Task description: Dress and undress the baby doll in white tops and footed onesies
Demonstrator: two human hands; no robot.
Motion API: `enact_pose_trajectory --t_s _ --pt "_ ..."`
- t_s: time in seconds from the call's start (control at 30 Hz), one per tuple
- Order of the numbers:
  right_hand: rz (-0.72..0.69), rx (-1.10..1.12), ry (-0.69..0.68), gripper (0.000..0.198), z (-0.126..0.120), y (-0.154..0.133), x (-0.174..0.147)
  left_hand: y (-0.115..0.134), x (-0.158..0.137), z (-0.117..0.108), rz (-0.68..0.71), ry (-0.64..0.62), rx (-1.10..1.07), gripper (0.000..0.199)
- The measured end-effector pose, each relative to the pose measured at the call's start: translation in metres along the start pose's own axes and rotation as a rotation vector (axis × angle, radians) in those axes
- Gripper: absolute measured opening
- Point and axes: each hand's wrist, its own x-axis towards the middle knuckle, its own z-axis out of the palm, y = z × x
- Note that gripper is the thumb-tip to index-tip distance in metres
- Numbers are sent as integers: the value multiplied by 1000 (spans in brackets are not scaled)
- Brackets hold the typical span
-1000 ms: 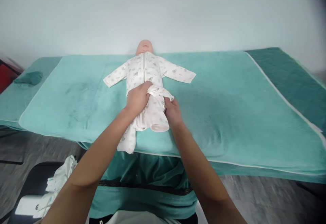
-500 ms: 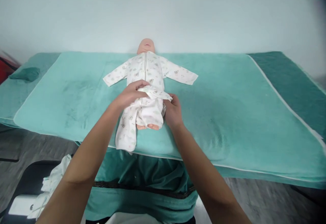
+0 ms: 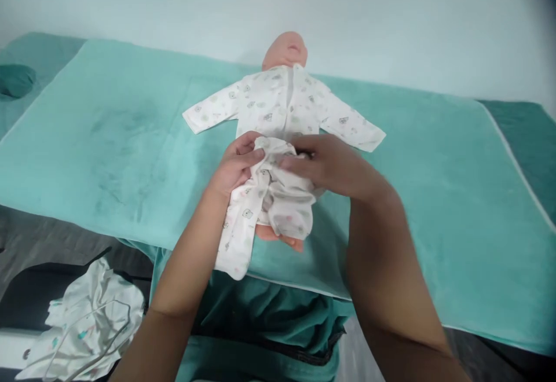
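Note:
A baby doll point(image 3: 284, 51) lies on its back on a green-covered bed point(image 3: 143, 156), wearing a white printed top point(image 3: 264, 101) with both sleeves spread. Over its lower body are matching white printed pants point(image 3: 243, 220), one leg hanging toward the bed's front edge, the other bunched. The doll's feet point(image 3: 280, 237) poke out below the cloth. My left hand point(image 3: 238, 165) pinches the waist of the pants on the left side. From the right, my right hand point(image 3: 324, 162) grips the upper edge of the pants; its fingertips are slightly blurred and partly hidden in the folds.
At lower left, a crumpled white printed cloth point(image 3: 93, 307) with a cable over it lies on a black chair point(image 3: 30, 295), beside a white device point(image 3: 17, 344). A pale wall point(image 3: 391, 23) stands behind the bed. Green fabric point(image 3: 260, 312) hangs in front.
My view has shifted closer and to the left. My right hand has moved up over the waist of the pants, and the cloth is more bunched between both hands.

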Motion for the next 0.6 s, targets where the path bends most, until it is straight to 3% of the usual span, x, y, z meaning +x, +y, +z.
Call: enact_pose_trajectory --t_s 0.1,0.3,0.47,0.6 --pt "61 -58 -228 28 7 -8 21 -4 -2 -2 34 -17 -60 55" --pt "8 300 -135 13 10 29 19 0 -8 2 -71 -76 -51 50" --pt "17 479 -15 1 12 36 16 -2 -9 4 -6 42 38 47" --pt "-11 630 -61 7 11 41 18 -5 -11 2 -4 18 79 44"
